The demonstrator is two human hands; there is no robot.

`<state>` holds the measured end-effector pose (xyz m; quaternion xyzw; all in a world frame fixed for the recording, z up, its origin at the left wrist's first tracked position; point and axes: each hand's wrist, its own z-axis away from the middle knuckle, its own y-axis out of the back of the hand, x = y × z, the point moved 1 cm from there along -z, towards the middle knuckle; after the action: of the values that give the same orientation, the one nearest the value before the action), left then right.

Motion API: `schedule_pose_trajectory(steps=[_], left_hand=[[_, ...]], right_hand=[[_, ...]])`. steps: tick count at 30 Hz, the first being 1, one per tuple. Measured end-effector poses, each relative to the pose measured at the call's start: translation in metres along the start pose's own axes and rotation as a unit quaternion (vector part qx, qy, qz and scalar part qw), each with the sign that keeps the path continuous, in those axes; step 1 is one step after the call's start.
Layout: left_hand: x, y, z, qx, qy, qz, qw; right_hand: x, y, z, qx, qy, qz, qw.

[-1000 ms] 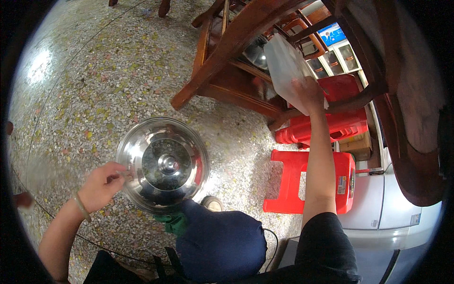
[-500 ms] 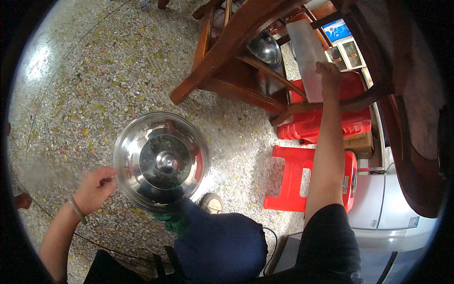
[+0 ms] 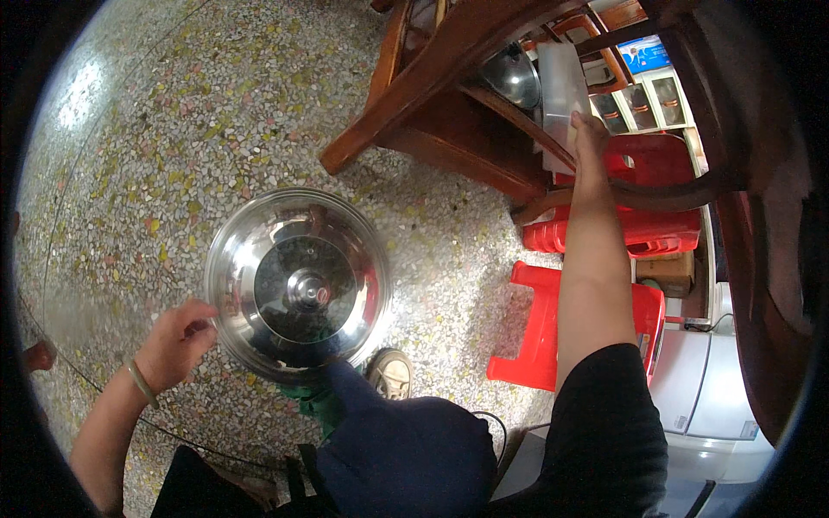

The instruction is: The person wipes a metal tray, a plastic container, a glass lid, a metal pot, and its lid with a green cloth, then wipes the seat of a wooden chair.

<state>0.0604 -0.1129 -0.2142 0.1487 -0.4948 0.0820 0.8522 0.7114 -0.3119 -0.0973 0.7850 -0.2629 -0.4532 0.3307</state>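
A round, shiny steel lid (image 3: 259, 302) with a dark glass middle and a metal knob lies in front of me; what is beneath it is mostly hidden. My left hand (image 3: 180, 341) is at its left rim, loosely curled, with a gap between thumb and forefinger. I cannot tell whether a fingertip touches the rim. Far to the right, my outstretched right hand (image 3: 590, 136) grips the edge of a clear, oblong plastic box (image 3: 561, 78), partly behind a wooden chair's bar. The box is held beside a red plastic crate (image 3: 639, 224).
A dark wooden chair (image 3: 466, 138) stands ahead, with another steel lid or bowl (image 3: 514, 78) beyond it. A red plastic stool (image 3: 535, 345) stands under my right forearm. White appliances (image 3: 682, 371) line the right side. Below the lid are my shoe (image 3: 393, 373) and speckled stone floor (image 3: 173, 173).
My right hand has shifted slightly, taking the clear box deeper behind the chair bar. The view has turned a little. My left hand stays by the lid's rim.
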Motion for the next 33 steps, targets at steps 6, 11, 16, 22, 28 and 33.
schedule_pose_trajectory(steps=[6,11,16,22,28,33], left_hand=[[-0.008,-0.005,-0.002,-0.006,0.034,0.004,0.999],[-0.024,0.004,0.003,0.003,-0.051,-0.064,0.997],[-0.009,0.015,0.005,0.004,-0.003,-0.076,0.997],[-0.016,0.022,0.005,0.021,-0.057,-0.09,0.994],[-0.003,0.03,0.019,0.041,-0.05,-0.065,0.996],[-0.011,0.039,0.023,0.031,-0.023,-0.041,0.998]], right_hand=[[0.022,0.013,-0.015,-0.131,-0.011,0.155,0.979],[-0.021,0.019,0.018,-0.029,0.164,0.205,0.964],[-0.094,0.018,0.191,0.045,0.305,0.1,0.946],[-0.131,-0.066,0.407,-0.5,0.251,0.017,0.829],[-0.133,-0.068,0.425,-0.459,0.241,-0.097,0.85],[-0.106,0.013,0.398,-0.273,0.299,-0.077,0.911]])
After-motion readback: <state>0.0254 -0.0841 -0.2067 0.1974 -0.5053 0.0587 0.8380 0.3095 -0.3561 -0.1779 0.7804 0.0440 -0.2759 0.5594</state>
